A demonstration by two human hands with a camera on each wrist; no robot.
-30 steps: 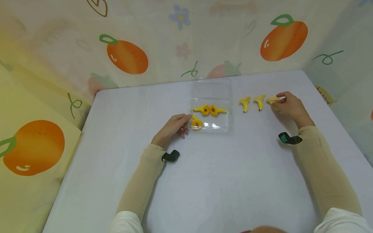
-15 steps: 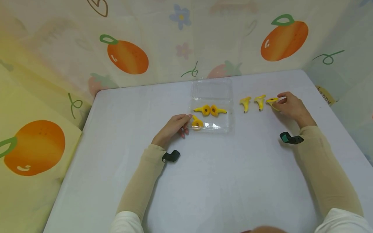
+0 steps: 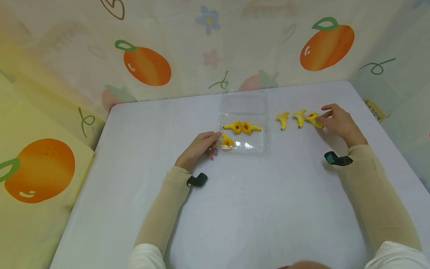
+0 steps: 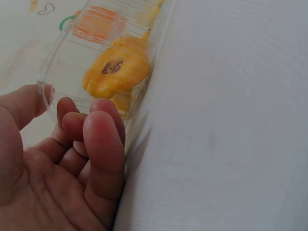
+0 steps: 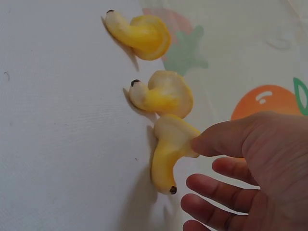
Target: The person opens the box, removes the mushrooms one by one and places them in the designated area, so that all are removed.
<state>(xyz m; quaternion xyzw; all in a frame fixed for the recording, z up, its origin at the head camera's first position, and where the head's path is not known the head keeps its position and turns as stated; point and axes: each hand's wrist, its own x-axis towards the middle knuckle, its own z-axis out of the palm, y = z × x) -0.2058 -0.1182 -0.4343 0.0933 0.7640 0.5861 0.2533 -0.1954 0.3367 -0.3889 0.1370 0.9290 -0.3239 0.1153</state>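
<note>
My left hand [image 3: 200, 147] holds the near left corner of a clear plastic box [image 3: 248, 146], thumb at its rim and fingers curled against the side. Inside lie three yellow trumpet-shaped mushrooms, probably chanterelles: a left one [image 3: 236, 127], a right one [image 3: 247, 127] and a near one [image 3: 227, 142]. To the right, three more lie in a row on the table: one mushroom [image 3: 283, 120], a middle mushroom [image 3: 299, 118] and an end mushroom [image 3: 312, 118]. My right hand [image 3: 339, 121] is at the end one, its thumb tip at the cap [image 5: 168, 127] and its other fingers spread loosely apart.
The box's clear lid [image 3: 244, 102] lies folded back toward the wall. A white cloth covers the table [image 3: 255, 209]. Fruit-printed curtain fabric [image 3: 188, 48] hangs behind the table and along its left and right sides.
The end mushroom has shifted slightly left and turned so that its stem points to the near right. My right fingers have spread and drawn back a little. The left hand and box have stayed put.
</note>
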